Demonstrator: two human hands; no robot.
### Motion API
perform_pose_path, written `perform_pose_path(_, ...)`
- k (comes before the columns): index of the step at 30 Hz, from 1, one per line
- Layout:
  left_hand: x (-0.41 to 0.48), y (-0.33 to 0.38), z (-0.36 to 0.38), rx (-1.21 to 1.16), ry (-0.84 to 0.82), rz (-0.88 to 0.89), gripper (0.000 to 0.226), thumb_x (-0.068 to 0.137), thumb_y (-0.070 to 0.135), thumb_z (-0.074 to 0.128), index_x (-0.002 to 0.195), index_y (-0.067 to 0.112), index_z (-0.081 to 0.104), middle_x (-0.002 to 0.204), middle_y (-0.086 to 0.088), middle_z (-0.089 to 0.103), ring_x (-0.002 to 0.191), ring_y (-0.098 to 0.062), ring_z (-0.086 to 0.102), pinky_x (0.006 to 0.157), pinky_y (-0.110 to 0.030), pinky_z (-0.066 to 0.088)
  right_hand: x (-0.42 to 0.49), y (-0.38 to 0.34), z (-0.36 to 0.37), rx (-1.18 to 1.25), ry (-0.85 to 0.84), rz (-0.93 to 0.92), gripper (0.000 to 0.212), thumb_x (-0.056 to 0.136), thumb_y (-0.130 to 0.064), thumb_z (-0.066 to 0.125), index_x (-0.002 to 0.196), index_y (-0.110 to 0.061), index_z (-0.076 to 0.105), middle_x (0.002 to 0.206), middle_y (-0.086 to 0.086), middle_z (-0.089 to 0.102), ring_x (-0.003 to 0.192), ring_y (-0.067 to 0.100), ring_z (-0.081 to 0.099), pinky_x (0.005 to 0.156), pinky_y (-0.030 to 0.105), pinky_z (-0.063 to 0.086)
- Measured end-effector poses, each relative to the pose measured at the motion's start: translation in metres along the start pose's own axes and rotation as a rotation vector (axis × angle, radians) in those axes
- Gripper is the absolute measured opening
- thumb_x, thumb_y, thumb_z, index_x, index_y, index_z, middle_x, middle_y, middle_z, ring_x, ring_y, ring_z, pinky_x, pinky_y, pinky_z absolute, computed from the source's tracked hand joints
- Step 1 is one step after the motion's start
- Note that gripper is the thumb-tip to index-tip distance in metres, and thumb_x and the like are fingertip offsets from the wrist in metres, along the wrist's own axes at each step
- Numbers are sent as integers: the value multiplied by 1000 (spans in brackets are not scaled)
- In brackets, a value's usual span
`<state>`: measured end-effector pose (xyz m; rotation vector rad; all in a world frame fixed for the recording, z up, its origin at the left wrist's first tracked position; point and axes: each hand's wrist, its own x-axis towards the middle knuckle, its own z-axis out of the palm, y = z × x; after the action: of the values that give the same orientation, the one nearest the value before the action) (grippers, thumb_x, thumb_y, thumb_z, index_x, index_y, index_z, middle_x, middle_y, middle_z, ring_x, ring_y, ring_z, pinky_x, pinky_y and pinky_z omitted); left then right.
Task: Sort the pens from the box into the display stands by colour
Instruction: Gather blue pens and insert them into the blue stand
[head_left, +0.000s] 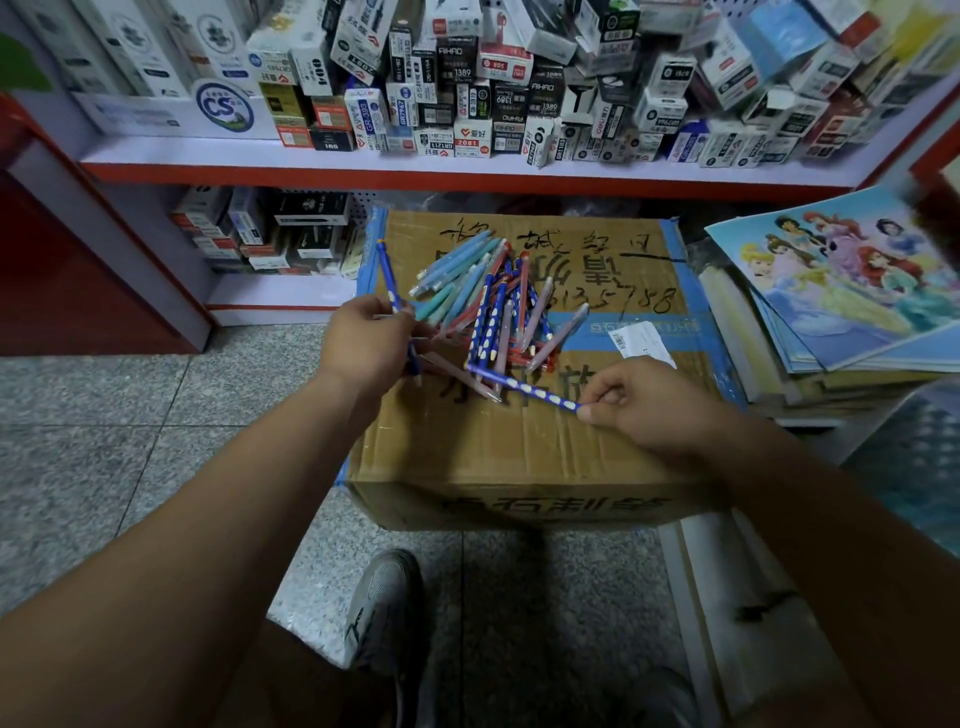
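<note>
1. Head view: the heap of pens lies on the closed cardboard box, ahead of and between both hands.
2. Left hand grips a blue pen, its long axis pointing away from the person.
3. Right hand pinches the near end of a blue dotted pen, whose axis slants left into the heap's near edge.
4. Judged: drawing it rightward along that axis should free it; no display stand is in view
</note>
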<state>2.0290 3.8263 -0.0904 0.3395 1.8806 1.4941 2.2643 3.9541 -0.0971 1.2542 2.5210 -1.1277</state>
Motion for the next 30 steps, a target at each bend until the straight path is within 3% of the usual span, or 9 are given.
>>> perform_pose_path(3, 2, 1, -6, -71, 64, -19, 9, 102, 14, 52, 104, 6, 57, 97, -18, 69, 74, -22, 69, 61, -35, 58, 2, -13, 4, 238, 36, -12, 5, 91, -25, 71, 87, -22, 72, 83, 8, 72, 72, 19, 63, 70, 31, 48)
perform_pose_path(7, -12, -3, 2, -177, -153, -120, 8, 99, 8, 55, 93, 9, 58, 97, -21, 69, 87, -31, 69, 85, -51, 56, 12, -39, 30, 503, 132, -10, 5, 89, -26, 73, 86, -22, 72, 77, -5, 70, 74, 11, 63, 73, 32, 52)
perform_pose_path(9, -17, -5, 10, -184, -242, -125, 9, 98, 7, 55, 93, 9, 61, 92, -20, 68, 83, -31, 67, 81, -46, 56, 18, -53, 44, 566, 134, -20, 5, 88, -25, 75, 84, -23, 72, 78, -6, 72, 76, 12, 65, 78, 35, 56)
perform_pose_path(13, -12, -6, 13, -230, -248, -138, 21, 98, 4, 55, 116, -4, 62, 98, -18, 70, 81, -28, 68, 70, -38, 58, 32, -71, 59, 567, 126, -46, 7, 84, -23, 78, 81, -25, 72, 81, -2, 74, 80, 15, 69, 80, 35, 56)
perform_pose_path(17, -4, -5, 2, -198, -190, -140, 11, 97, 1, 56, 100, -2, 65, 86, -19, 67, 75, -27, 65, 61, -33, 60, 47, -74, 53, 620, 98, -4, 18, 78, -25, 85, 91, -19, 73, 86, 3, 75, 77, 15, 71, 66, 28, 54)
perform_pose_path(22, 4, -5, -11, -198, -186, -173, 11, 96, 1, 58, 91, 8, 66, 84, -11, 70, 70, -20, 68, 59, -33, 61, 78, -63, 49, 261, 335, 56, 26, 81, -35, 80, 101, -22, 70, 91, -6, 73, 86, 12, 69, 77, 30, 55)
perform_pose_path(30, 10, -4, -11, -175, -190, -150, 11, 96, 3, 60, 94, 9, 68, 87, -13, 70, 78, -23, 68, 57, -31, 59, 87, -78, 67, -119, 464, 60, 36, 82, -50, 75, 104, -23, 63, 90, 0, 70, 89, 23, 63, 67, 33, 51)
